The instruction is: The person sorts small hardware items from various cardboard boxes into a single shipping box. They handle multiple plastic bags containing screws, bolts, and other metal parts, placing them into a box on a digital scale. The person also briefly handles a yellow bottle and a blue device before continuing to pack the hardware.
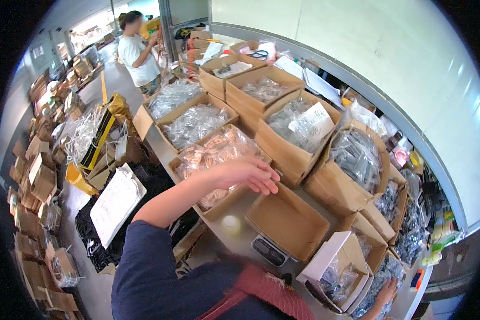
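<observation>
My left hand (pixel 253 175) hangs in the air with its fingers stretched out and nothing in them. Below and beside it is a shallow cardboard box (pixel 290 216) with a bare bottom, resting on a small digital scale (pixel 269 250). Under my left wrist, another carton holds clear bags of copper-coloured parts (pixel 216 146). At the lower right my right hand (pixel 388 292) lies with fingers apart on clear bags of grey parts (pixel 376 306) in a box. A small white-topped carton (pixel 349 248) with a few bagged pieces stands between the scale and my right hand.
Several cartons of bagged parts (pixel 197 125) crowd the table. A pale round roll (pixel 231 224) sits left of the scale. A written sheet (pixel 117 202) lies on black bundles at the left. Another person (pixel 138 56) stands beyond the table; boxes (pixel 42 176) line the floor.
</observation>
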`<action>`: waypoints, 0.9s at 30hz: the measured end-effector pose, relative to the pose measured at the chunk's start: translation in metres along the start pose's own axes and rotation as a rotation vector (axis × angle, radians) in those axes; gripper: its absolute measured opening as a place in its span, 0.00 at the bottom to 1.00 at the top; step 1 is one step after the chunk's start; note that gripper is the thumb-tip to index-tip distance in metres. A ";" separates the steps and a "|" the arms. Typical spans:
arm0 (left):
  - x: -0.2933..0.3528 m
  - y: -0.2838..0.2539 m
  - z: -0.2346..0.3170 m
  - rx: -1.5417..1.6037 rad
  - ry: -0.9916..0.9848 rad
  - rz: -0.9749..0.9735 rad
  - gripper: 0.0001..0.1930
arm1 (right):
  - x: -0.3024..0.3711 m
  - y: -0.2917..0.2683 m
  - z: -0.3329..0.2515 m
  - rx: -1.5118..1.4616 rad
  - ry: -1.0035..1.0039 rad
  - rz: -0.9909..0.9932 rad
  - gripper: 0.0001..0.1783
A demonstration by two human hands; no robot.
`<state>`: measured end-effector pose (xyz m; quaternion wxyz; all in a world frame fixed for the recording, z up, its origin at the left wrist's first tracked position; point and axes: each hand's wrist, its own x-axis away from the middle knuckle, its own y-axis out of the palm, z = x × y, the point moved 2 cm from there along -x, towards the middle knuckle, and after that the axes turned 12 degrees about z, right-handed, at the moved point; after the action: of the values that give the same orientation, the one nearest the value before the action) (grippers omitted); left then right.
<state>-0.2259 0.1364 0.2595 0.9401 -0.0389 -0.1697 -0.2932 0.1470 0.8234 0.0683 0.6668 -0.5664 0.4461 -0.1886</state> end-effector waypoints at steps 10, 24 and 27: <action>0.008 0.084 0.024 -0.185 0.121 -0.148 0.16 | 0.004 0.001 -0.002 -0.075 -0.055 0.078 0.26; -0.011 0.275 0.029 -0.816 0.875 -0.512 0.17 | 0.025 -0.044 -0.045 -0.195 0.065 0.232 0.24; -0.017 0.306 0.006 -1.222 0.947 -0.632 0.28 | 0.026 -0.044 -0.048 -0.209 0.061 0.259 0.23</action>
<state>-0.0679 0.3989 0.2669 0.5988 -0.3652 0.4294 -0.5689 0.1336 0.7628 0.1007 0.6090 -0.5644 0.5528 -0.0707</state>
